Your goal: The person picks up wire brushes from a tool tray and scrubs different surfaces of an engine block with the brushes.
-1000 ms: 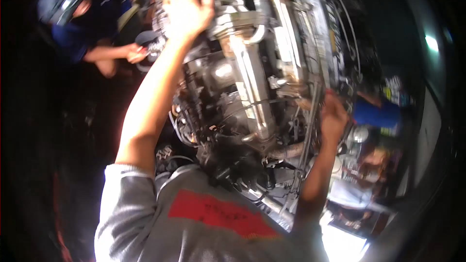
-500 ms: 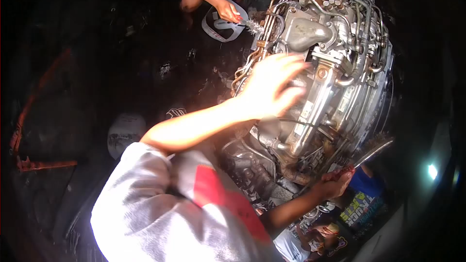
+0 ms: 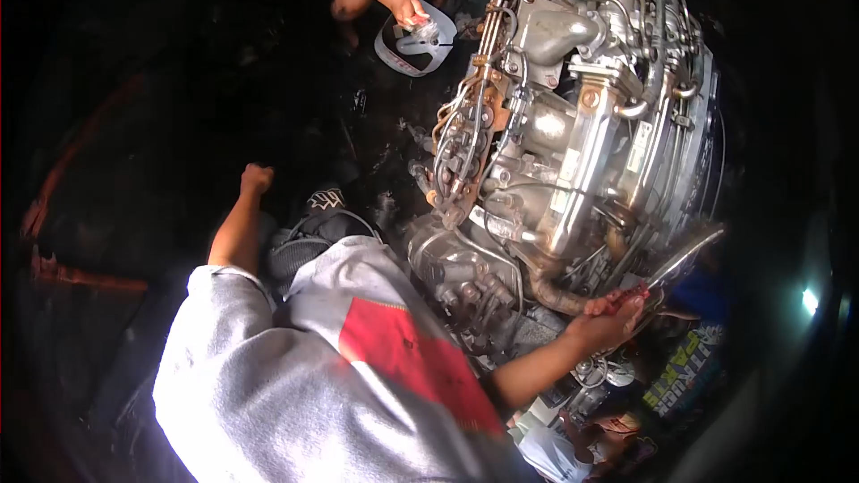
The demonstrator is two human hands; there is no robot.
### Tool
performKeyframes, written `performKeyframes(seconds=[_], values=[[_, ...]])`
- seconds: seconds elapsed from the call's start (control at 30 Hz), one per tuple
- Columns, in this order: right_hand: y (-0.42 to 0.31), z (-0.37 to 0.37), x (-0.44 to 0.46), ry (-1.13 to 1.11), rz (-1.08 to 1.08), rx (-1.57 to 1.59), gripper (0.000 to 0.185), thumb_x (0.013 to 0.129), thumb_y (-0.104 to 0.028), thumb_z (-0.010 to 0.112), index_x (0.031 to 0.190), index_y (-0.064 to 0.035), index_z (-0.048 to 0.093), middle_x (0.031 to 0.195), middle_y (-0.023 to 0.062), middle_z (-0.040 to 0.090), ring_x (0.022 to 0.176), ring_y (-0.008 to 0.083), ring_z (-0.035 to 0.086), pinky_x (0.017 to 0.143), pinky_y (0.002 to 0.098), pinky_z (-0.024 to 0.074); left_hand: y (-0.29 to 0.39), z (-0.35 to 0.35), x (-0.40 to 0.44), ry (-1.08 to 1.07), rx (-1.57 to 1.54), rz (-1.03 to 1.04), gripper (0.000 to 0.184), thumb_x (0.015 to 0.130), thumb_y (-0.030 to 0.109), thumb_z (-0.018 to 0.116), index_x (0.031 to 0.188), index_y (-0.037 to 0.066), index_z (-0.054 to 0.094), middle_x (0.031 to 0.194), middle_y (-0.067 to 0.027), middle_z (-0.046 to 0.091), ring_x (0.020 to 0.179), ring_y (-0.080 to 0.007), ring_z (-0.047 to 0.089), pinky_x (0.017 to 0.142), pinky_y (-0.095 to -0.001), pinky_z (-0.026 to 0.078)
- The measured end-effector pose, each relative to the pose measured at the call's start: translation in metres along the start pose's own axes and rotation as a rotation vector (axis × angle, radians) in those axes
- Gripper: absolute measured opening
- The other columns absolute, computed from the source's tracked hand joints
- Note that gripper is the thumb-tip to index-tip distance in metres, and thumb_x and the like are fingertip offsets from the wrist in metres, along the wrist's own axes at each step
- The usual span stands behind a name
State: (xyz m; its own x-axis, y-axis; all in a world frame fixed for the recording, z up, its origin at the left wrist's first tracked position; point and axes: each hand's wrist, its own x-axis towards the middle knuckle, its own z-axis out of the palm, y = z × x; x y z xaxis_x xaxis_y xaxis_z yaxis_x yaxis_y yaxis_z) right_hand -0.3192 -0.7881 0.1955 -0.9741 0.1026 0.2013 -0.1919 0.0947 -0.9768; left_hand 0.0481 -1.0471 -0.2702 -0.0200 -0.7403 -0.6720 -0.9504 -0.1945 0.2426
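Note:
A large metal engine (image 3: pixel 573 152) with many pipes stands in front of me, rusty along its near left side. My right hand (image 3: pixel 617 315) is closed around the red handle of a brush (image 3: pixel 684 257), at the engine's lower right edge. The brush points up and to the right, and its bristles are blurred. Out to the left, away from the engine, my left hand (image 3: pixel 258 177) hangs over the dark floor with its fingers curled in. Nothing shows in it.
Beyond the engine, a co-worker's hand (image 3: pixel 410 13) is over a white open container (image 3: pixel 394 58), holding something blurred. Dark cloth with printed lettering (image 3: pixel 684 371) is at lower right, near another person in a white shirt (image 3: pixel 553 454). An orange-red bar (image 3: pixel 85 275) lies at far left.
My left hand has swung from above the engine, where its fingers were spread, down to the left and closed. The co-worker's hand drew back from the engine to the container. My right hand keeps the brush.

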Motion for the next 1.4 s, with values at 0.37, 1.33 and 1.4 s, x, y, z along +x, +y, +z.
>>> performKeyframes(seconds=[0.37, 1.33, 1.4], values=[[0.031, 0.052, -0.076, -0.437, 0.085, 0.255, 0.032, 0.086, -0.015, 0.05, 0.113, -0.0027, 0.041, 0.069, 0.0021, 0.05, 0.047, 0.0024, 0.037, 0.038, 0.0141, 0.026, 0.196, -0.136, -0.178, -0.376, -0.787, 0.553, 0.031, 0.079, 0.022, 0.061, 0.098, -0.002, 0.06, 0.081, -0.0051, 0.063, 0.071, -0.0095, 0.054, 0.068, -0.0239, 0.044], [0.098, 0.185, -0.122, -0.446, 0.107, -0.387, 0.031, 0.077, -0.004, 0.055, 0.107, 0.0, 0.048, 0.096, 0.009, 0.056, 0.077, 0.0139, 0.055, 0.064, 0.0246, 0.0445, 0.331, -0.238, -0.066, -0.431, -0.218, 0.887, 0.025, 0.077, 0.021, 0.061, 0.086, -0.001, 0.052, 0.066, -0.0062, 0.052, 0.061, -0.0114, 0.047, 0.059, -0.0276, 0.041], [0.099, 0.186, -0.123, -0.421, 0.144, -0.37, 0.03, 0.077, -0.003, 0.055, 0.107, 0.0003, 0.049, 0.096, 0.0091, 0.056, 0.078, 0.0137, 0.055, 0.065, 0.0241, 0.0446, 0.323, -0.228, -0.055, -0.485, -0.214, 0.857, 0.024, 0.076, 0.019, 0.062, 0.083, -0.001, 0.052, 0.063, -0.0074, 0.051, 0.059, -0.0125, 0.047, 0.059, -0.0288, 0.041]])
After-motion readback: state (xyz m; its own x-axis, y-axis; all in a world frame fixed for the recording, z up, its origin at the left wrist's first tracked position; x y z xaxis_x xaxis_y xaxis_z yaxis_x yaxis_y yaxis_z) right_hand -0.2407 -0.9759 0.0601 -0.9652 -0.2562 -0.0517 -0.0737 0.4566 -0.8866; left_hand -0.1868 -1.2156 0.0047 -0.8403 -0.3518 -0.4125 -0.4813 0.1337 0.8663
